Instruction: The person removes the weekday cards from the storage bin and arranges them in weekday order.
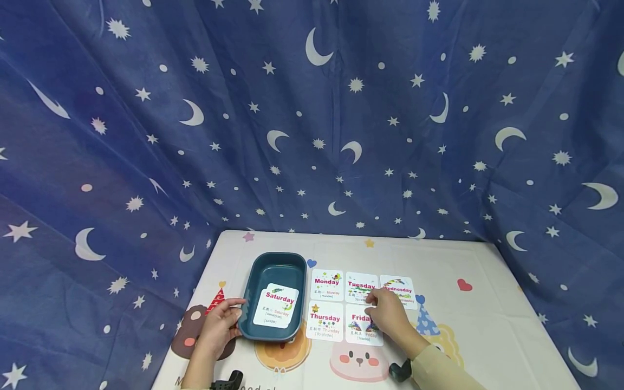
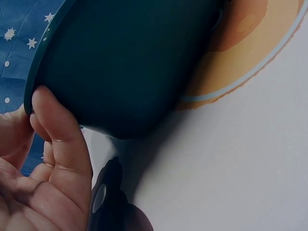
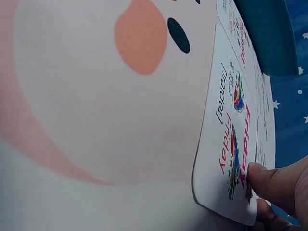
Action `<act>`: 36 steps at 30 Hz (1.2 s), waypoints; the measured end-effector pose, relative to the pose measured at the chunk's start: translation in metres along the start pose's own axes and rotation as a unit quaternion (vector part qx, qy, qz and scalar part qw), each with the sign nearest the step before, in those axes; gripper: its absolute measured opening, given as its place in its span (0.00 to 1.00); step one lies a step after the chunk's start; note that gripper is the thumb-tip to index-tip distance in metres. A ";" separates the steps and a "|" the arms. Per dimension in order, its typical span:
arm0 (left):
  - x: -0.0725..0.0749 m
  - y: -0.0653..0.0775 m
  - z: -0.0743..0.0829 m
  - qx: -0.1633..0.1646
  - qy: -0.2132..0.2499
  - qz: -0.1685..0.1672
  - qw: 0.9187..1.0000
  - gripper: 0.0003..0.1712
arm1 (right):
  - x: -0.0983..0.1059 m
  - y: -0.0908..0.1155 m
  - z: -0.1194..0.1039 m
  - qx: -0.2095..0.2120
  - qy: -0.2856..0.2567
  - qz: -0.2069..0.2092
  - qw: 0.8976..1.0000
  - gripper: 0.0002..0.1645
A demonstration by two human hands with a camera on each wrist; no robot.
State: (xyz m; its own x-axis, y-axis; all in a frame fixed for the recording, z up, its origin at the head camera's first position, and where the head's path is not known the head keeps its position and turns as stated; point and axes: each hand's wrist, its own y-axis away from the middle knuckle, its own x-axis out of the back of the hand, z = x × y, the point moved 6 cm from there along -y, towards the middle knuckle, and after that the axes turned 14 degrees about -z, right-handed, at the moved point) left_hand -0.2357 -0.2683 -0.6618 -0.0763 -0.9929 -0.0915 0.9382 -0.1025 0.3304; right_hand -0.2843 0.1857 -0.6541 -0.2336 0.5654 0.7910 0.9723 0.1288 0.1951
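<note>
My left hand [image 1: 218,327] grips the left rim of a dark teal plastic tray [image 1: 280,260], fingertips at its outer wall in the left wrist view. Inside the tray lies a Saturday card [image 1: 277,309], with another card's edges showing beneath. My right hand [image 1: 391,318] pinches the Friday card [image 1: 359,331] at its upper right, the thumb [image 3: 272,185] on its face. That card sits below the Tuesday card [image 1: 361,280] and right of the Thursday card [image 1: 324,326]. Monday [image 1: 327,290] and Wednesday [image 1: 402,283] cards complete the upper row, Wednesday partly hidden by the hand.
A white tablecloth [image 1: 487,325] with cartoon animals, hearts and stars covers the table. Behind and to the sides hangs a blue curtain [image 1: 312,179] with moons and stars. Dark wrist devices [image 1: 401,371] sit at both wrists.
</note>
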 end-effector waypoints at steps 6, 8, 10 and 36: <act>0.000 0.000 0.000 -0.001 0.000 0.003 1.000 0.19 | -0.001 0.000 0.000 -0.009 0.004 -0.005 1.000 0.13; 0.000 0.000 0.000 -0.001 0.004 0.001 1.000 0.20 | -0.001 0.000 0.000 -0.012 0.005 -0.006 1.000 0.13; 0.000 0.000 0.000 -0.001 0.006 -0.001 1.000 0.21 | -0.002 0.000 0.000 -0.014 0.003 -0.007 1.000 0.13; 0.000 -0.001 -0.001 -0.006 0.002 0.003 1.000 0.19 | 0.002 -0.004 0.000 -0.008 -0.027 0.011 1.000 0.14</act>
State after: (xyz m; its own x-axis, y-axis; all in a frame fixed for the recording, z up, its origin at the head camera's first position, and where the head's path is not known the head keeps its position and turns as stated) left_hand -0.2361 -0.2679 -0.6627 -0.0692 -0.9933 -0.0929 0.9426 -0.0956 0.3199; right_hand -0.2887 0.1864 -0.6537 -0.2117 0.6106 0.7631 0.9767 0.1035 0.1882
